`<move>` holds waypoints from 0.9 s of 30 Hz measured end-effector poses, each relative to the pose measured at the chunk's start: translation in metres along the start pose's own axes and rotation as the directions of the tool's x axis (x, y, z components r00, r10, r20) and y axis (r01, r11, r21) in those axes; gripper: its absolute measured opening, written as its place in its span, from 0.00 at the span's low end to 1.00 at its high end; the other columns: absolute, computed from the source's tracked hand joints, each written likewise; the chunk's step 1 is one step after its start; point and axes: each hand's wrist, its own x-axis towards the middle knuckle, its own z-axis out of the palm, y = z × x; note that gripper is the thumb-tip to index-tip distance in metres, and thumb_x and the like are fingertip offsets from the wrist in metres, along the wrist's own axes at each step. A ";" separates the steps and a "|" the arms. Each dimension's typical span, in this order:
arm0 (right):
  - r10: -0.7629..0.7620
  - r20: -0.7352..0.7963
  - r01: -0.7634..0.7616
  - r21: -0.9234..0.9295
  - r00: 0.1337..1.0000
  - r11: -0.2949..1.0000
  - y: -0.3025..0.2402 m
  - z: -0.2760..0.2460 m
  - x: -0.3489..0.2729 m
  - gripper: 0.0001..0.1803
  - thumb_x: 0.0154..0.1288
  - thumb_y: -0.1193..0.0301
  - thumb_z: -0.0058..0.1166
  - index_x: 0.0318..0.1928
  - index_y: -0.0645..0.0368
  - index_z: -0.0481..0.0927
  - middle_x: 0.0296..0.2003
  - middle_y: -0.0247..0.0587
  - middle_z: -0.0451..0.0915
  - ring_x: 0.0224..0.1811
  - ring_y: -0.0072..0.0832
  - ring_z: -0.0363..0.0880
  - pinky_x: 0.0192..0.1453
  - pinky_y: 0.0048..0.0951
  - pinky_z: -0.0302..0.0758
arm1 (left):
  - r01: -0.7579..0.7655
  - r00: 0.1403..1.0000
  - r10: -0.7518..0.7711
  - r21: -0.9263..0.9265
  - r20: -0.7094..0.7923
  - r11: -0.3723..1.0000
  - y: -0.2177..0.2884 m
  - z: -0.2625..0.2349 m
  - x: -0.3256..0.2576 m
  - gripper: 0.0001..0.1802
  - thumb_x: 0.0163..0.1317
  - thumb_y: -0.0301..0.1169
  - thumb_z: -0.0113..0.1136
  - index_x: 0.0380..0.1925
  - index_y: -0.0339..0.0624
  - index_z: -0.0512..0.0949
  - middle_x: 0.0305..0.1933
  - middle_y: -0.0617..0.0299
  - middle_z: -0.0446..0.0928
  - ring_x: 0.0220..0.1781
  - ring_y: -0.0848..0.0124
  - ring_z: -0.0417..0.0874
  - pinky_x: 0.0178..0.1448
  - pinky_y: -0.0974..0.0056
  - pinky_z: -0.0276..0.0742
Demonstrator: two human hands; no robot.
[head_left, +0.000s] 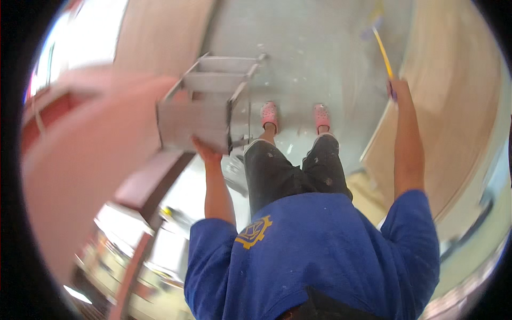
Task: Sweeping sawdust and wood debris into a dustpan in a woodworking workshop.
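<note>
both hands occupied: stepladder at left, long-handled tool at right

left hand, just left of frame centre, closed on the lower edge of a grey metal stepladder; fingers mostly hidden beneath that edge, grip seen only from the back of the hand. stepladder carried tilted, treads stacked toward the upper centre of the frame, thin rear legs visible at its right side, near the left foot. right hand, upper right of the frame, arm fully extended, wrapped around a thin yellow handle. handle slanted up and slightly left from the fist toward the top edge, ending in a blurred pale purple head; exact kind of tool not discernible.

between the two arms: pink clogs on a grey, paint-speckled floor, dark paint-flecked trousers below them in the frame, and a blue short-sleeved shirt with a yellow emblem filling the lower centre. pink wall blurred across the left half; tan wall curving down the right side. bright window at the upper left. whole view softened by motion blur, finer detail lost.
</note>
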 end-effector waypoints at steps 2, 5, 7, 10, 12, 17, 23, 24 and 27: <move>-0.096 0.067 0.098 -0.036 0.993 0.995 0.005 0.003 -0.012 0.15 0.50 0.68 0.40 0.09 0.55 0.66 0.04 0.33 0.61 0.04 0.24 0.60 0.08 0.26 0.55 | -0.082 0.984 0.071 -0.064 -0.163 0.995 -0.009 -0.005 -0.011 0.35 0.53 0.56 0.33 0.55 0.45 0.50 0.60 0.63 0.47 0.61 0.65 0.47 0.62 0.60 0.40; -0.028 0.151 0.036 -0.051 0.988 0.998 0.035 -0.014 -0.014 0.08 0.52 0.71 0.41 0.18 0.57 0.68 0.10 0.33 0.64 0.08 0.20 0.60 0.08 0.23 0.55 | -0.143 0.945 0.086 -0.164 -0.314 0.976 -0.023 0.005 -0.039 0.29 0.53 0.51 0.41 0.49 0.44 0.63 0.50 0.65 0.62 0.49 0.71 0.61 0.53 0.65 0.54; -0.036 0.311 0.062 -0.074 0.950 0.995 0.020 -0.015 -0.065 0.07 0.53 0.71 0.42 0.21 0.58 0.66 0.11 0.30 0.60 0.08 0.18 0.57 0.07 0.21 0.55 | -0.207 0.899 0.125 -0.154 -0.420 0.966 -0.054 0.000 -0.076 0.26 0.51 0.49 0.46 0.44 0.43 0.69 0.40 0.68 0.69 0.38 0.76 0.66 0.41 0.69 0.62; -0.032 0.364 0.138 -0.270 0.931 0.953 0.012 -0.034 -0.076 0.04 0.51 0.73 0.41 0.22 0.57 0.66 0.10 0.30 0.60 0.06 0.18 0.55 0.07 0.20 0.54 | -0.176 0.861 0.114 -0.080 -0.496 0.981 -0.085 0.019 -0.128 0.26 0.46 0.50 0.54 0.33 0.38 0.75 0.28 0.66 0.72 0.26 0.78 0.66 0.26 0.71 0.63; -0.016 0.430 0.211 -0.409 0.903 0.888 0.005 -0.040 -0.078 0.03 0.51 0.74 0.40 0.25 0.58 0.67 0.11 0.30 0.61 0.06 0.18 0.56 0.06 0.20 0.54 | -0.016 0.837 -0.070 -0.152 -0.543 0.988 -0.092 0.032 -0.177 0.21 0.43 0.47 0.58 0.26 0.39 0.77 0.19 0.69 0.70 0.16 0.80 0.64 0.17 0.71 0.57; -0.035 0.592 0.494 -0.636 0.805 0.593 -0.014 -0.028 -0.100 0.02 0.50 0.77 0.38 0.25 0.58 0.65 0.11 0.30 0.60 0.08 0.17 0.57 0.06 0.20 0.55 | 0.100 0.759 -0.191 -0.178 -0.623 0.979 -0.135 0.044 -0.313 0.26 0.38 0.50 0.61 0.19 0.33 0.76 0.20 0.60 0.73 0.18 0.75 0.69 0.20 0.68 0.63; -0.089 0.693 0.699 -0.704 0.715 0.130 -0.056 -0.005 -0.141 0.25 0.48 0.80 0.37 0.51 0.63 0.58 0.10 0.31 0.59 0.08 0.19 0.58 0.07 0.20 0.56 | -0.178 0.687 -0.039 -0.220 -0.725 0.959 -0.252 0.068 -0.395 0.30 0.32 0.51 0.63 0.21 0.30 0.75 0.23 0.51 0.74 0.25 0.67 0.76 0.30 0.66 0.70; -0.081 0.722 0.726 -0.683 0.687 0.074 -0.066 0.009 -0.143 0.25 0.48 0.80 0.37 0.51 0.63 0.58 0.10 0.31 0.59 0.08 0.19 0.58 0.07 0.20 0.56 | -0.180 0.644 0.021 -0.125 -0.765 0.976 -0.255 0.075 -0.406 0.30 0.32 0.52 0.62 0.21 0.31 0.75 0.22 0.51 0.74 0.25 0.67 0.76 0.31 0.67 0.70; -0.003 0.783 0.771 -0.614 0.623 -0.167 -0.050 -0.002 -0.164 0.25 0.48 0.80 0.38 0.51 0.63 0.59 0.12 0.33 0.61 0.09 0.19 0.60 0.09 0.20 0.57 | -0.219 0.643 0.038 -0.135 -0.765 0.966 -0.301 0.070 -0.459 0.32 0.32 0.55 0.60 0.21 0.31 0.75 0.22 0.48 0.74 0.27 0.67 0.76 0.33 0.67 0.70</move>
